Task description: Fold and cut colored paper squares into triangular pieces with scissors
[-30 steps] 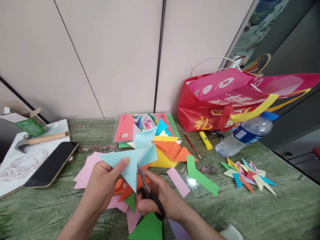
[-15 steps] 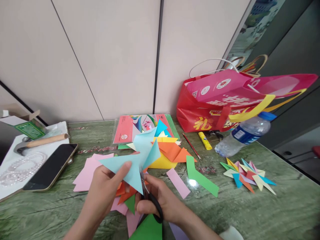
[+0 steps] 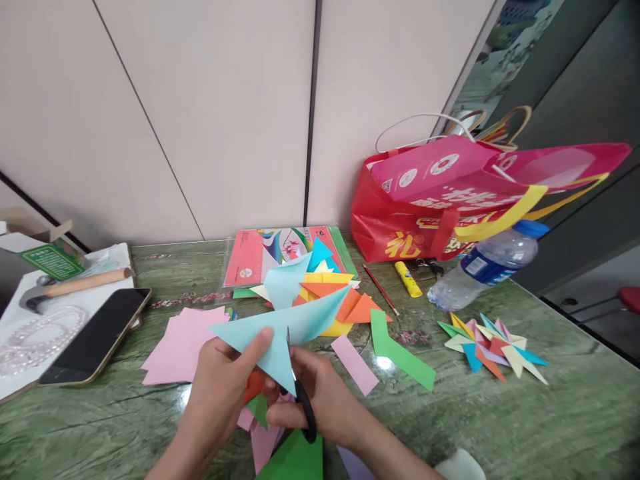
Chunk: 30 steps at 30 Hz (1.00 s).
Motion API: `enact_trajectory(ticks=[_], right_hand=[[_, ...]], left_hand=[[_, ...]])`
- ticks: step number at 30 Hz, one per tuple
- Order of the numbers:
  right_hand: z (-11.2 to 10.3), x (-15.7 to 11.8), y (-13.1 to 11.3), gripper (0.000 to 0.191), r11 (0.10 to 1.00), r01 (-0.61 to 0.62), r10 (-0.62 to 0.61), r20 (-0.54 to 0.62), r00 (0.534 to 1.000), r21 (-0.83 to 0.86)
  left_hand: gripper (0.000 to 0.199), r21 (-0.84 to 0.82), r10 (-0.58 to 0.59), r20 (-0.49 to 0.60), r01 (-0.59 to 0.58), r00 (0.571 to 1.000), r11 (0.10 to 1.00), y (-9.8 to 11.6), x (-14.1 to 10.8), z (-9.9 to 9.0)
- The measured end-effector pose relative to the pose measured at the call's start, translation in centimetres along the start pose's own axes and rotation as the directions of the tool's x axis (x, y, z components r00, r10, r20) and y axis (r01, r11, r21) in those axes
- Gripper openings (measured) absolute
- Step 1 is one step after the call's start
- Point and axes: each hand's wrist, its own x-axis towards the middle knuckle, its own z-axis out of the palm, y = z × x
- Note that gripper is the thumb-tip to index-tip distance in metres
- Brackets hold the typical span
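Pinched between the thumb and fingers of my left hand (image 3: 227, 377) is a light blue sheet of paper (image 3: 270, 337), folded, with one flap stretching up to the right. My right hand (image 3: 320, 400) grips black-handled scissors (image 3: 306, 410), their blades at the paper's lower right part. Another light blue piece (image 3: 285, 283) lies just behind the sheet. Beyond are orange folded papers (image 3: 357, 307) and yellow ones. Below my hands are a green sheet (image 3: 300, 460) and pink scraps, partly covered.
Pink sheets (image 3: 183, 347), a phone (image 3: 97, 337) and a hammer (image 3: 80, 283) are at left. To the right lie a green strip (image 3: 405, 360), a glue stick (image 3: 409, 280), a pencil (image 3: 381, 289), folded paper stars (image 3: 493, 347), a bottle (image 3: 487, 267) and a red bag (image 3: 430, 200).
The light blue flap has swung up and to the right, and the paper looks wider. The scissors' blades have shifted on the paper. The view has moved slightly.
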Motion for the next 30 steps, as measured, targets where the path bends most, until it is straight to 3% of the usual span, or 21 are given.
enact_trajectory(ticks=[4,6,9,15,17,20,22,30], right_hand=[[0.16,0.1,-0.41,0.036,1.0,0.023,-0.023,-0.024,0.999,0.014],[0.24,0.18,-0.53,0.034,0.999,0.04,-0.04,-0.034,0.999,0.011],[0.27,0.23,-0.45,0.033,0.999,0.053,-0.052,-0.037,0.998,0.01],[0.34,0.2,-0.53,0.032,0.998,0.058,-0.058,-0.012,0.998,0.022],[0.41,0.22,-0.72,0.032,0.998,0.055,-0.055,-0.013,0.998,0.016],[0.47,0.27,-0.86,0.034,0.999,0.049,-0.049,-0.022,0.999,0.004],[0.45,0.26,-0.78,0.035,0.999,0.044,-0.045,-0.028,0.999,-0.013],[0.31,0.21,-0.11,0.035,0.999,0.038,-0.039,-0.042,0.998,-0.026]], left_hand=[[0.025,0.258,0.169,-0.081,-0.143,0.982,0.955,-0.03,0.02,-0.13],[0.026,0.299,0.198,-0.095,-0.162,0.976,0.94,-0.08,0.07,-0.22],[0.027,0.24,0.171,-0.101,-0.143,0.98,0.96,-0.2,0.1,-0.18],[0.027,-0.053,-0.031,-0.012,0.031,0.999,0.998,-0.27,0.09,0.21],[0.026,0.0,0.008,-0.056,-0.008,0.998,1.0,-0.2,0.12,0.19],[0.024,0.199,0.164,-0.143,-0.134,0.976,0.971,-0.05,0.11,0.04],[0.021,0.289,0.22,-0.148,-0.171,0.964,0.942,0.06,0.07,-0.08],[0.026,0.366,0.234,-0.159,-0.163,0.959,0.916,-0.11,0.21,-0.12]])
